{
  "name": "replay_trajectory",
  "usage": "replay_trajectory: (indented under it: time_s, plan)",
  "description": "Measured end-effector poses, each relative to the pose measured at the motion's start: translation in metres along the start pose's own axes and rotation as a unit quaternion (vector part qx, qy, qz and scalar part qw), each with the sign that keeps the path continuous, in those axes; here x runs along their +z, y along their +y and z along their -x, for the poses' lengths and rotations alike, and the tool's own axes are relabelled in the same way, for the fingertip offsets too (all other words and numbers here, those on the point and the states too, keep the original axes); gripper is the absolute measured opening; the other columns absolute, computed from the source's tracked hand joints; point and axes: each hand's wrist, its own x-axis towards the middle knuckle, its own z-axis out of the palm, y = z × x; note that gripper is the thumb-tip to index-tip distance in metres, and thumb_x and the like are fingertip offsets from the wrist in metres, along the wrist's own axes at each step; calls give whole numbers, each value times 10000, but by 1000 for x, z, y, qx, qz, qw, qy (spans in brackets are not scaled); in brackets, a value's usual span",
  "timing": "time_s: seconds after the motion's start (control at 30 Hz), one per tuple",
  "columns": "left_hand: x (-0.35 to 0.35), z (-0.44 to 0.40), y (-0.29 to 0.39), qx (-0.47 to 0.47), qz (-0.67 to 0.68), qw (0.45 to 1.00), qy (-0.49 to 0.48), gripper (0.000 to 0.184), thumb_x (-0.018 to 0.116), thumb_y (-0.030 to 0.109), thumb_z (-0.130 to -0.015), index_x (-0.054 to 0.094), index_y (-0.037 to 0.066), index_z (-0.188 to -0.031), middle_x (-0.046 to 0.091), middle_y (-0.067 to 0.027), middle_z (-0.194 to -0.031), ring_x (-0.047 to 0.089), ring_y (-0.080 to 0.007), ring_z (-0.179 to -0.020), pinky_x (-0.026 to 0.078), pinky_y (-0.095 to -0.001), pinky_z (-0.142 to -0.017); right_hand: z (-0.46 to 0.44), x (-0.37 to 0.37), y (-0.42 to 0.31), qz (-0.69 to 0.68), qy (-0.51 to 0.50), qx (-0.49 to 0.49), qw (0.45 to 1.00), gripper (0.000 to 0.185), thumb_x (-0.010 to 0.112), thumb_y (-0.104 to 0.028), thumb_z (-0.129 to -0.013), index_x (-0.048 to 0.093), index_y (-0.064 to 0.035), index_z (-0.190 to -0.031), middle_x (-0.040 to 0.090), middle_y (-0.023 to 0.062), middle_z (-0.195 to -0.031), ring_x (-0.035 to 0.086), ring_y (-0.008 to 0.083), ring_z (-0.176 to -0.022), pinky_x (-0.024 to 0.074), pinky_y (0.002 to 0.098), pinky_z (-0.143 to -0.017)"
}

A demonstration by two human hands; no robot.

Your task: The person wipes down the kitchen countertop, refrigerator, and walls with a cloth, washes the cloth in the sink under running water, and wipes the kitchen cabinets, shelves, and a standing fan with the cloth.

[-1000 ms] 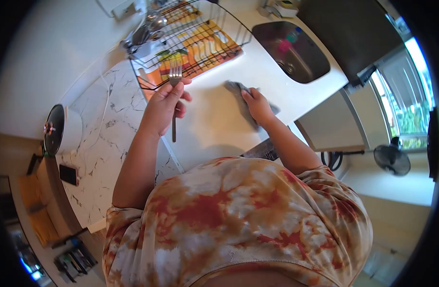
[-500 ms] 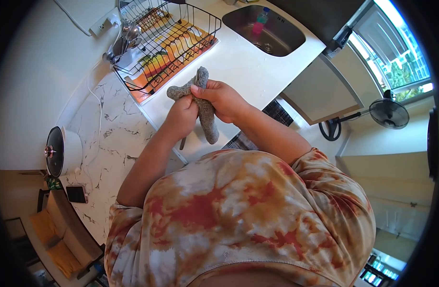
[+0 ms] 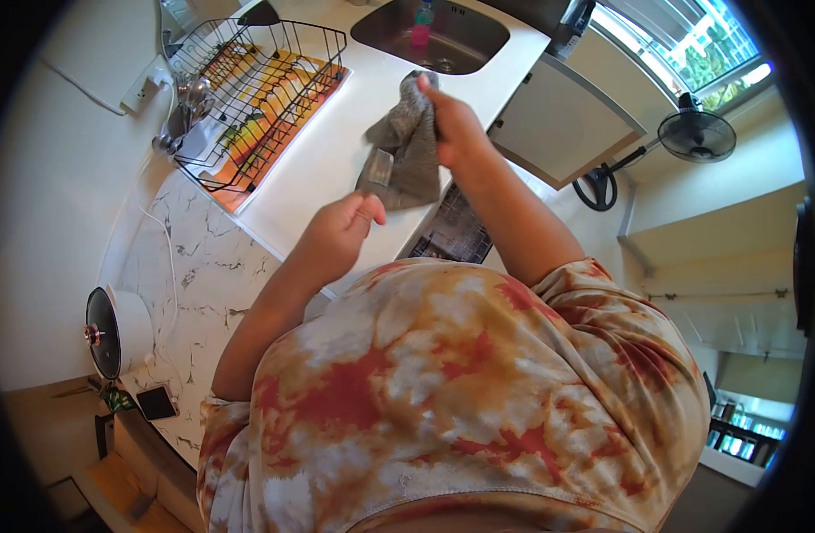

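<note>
Right hand (image 3: 456, 124): closed, gripping a grey cloth (image 3: 414, 155), which hangs from the thumb and fingers toward the body. Left hand (image 3: 341, 226): fingers curled, apparently closed on the handle of a fork (image 3: 381, 169); the handle itself is hidden. The fork's metal head, blurred, projects just beyond the left fingers and lies against or just before the cloth; contact cannot be confirmed.

Both grips are above the white counter (image 3: 318, 169). The wire dish rack (image 3: 267, 147) is beyond the left grip, to its left, with a cluster of cutlery (image 3: 194, 102) at its far side. The sink (image 3: 478, 58) lies beyond the right grip, a bottle (image 3: 421, 22) in it.

Judged step: wiping the fork. The next move probably calls for a firm left hold while the right hand folds the cloth around the tines.
</note>
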Motion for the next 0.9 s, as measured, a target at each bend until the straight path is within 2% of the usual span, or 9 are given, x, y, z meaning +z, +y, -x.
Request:
replay_trajectory:
  time_s: [0.07,0.17,0.23,0.3,0.57,0.63,0.77,0.83,0.9]
  plan:
    - [-1,-2,-7,-53,171,984,1,287,390,315,-1017,541,93,-917,349,78,-601,288,-27,-490,239,-191,-447,7,-8,-6,-3,15,-11,1000,358,540,-370,-945,564,-16,-989,622,133,-846,629,279,-754,536,442,-728]
    - [-5,-3,-4,-58,194,979,1,270,386,293,-1017,533,92,-912,373,72,-605,299,-31,-479,243,-198,-432,30,3,5,69,-20,-29,997,525,491,-484,-944,564,5,-1122,622,144,-1047,607,254,-956,483,400,-866]
    - [3,-6,-14,-49,185,981,27,260,380,277,-1017,529,92,-913,381,67,-606,307,-33,-478,249,-200,-431,62,22,22,452,-37,-62,889,513,516,-425,-945,515,19,-1201,613,169,-1097,594,245,-1011,453,335,-897]
    - [8,-6,-16,-37,170,983,50,250,374,262,-1018,525,91,-915,389,62,-607,315,-35,-478,255,-202,-430,67,30,47,562,-144,-225,783,475,505,-362,-969,491,15,-1256,598,108,-1033,528,151,-975,417,288,-892]
    - [19,-15,-15,8,147,982,120,240,380,229,-1019,506,74,-886,415,42,-619,348,-47,-498,292,-220,-451,49,53,39,526,-89,-115,838,326,506,-315,-976,537,-21,-1114,604,53,-889,555,114,-871,450,236,-793]
    - [14,-15,-13,32,116,984,131,250,377,235,-1021,503,73,-876,422,41,-624,354,-49,-503,300,-222,-460,49,58,39,312,-115,31,942,299,498,-302,-981,546,-33,-1101,600,43,-856,547,89,-836,459,226,-754]
    - [11,-13,-11,0,129,981,144,259,385,248,-1020,507,74,-871,444,40,-635,372,-49,-519,322,-219,-487,48,53,67,282,-103,-114,947,287,497,-298,-981,550,-35,-1083,596,36,-819,554,85,-747,485,249,-669]
    - [11,-13,-13,6,127,982,137,260,388,254,-1020,508,78,-870,451,41,-638,379,-47,-524,326,-214,-491,43,45,67,401,-126,-188,888,302,490,-314,-982,553,-31,-1065,599,55,-805,564,109,-692,508,294,-635]
    - [11,-14,-20,34,86,988,126,266,394,280,-1020,513,96,-869,417,55,-626,351,-38,-522,299,-205,-477,38,47,57,380,-91,-121,912,303,489,-310,-978,557,-23,-1045,596,67,-815,569,130,-704,509,307,-658]
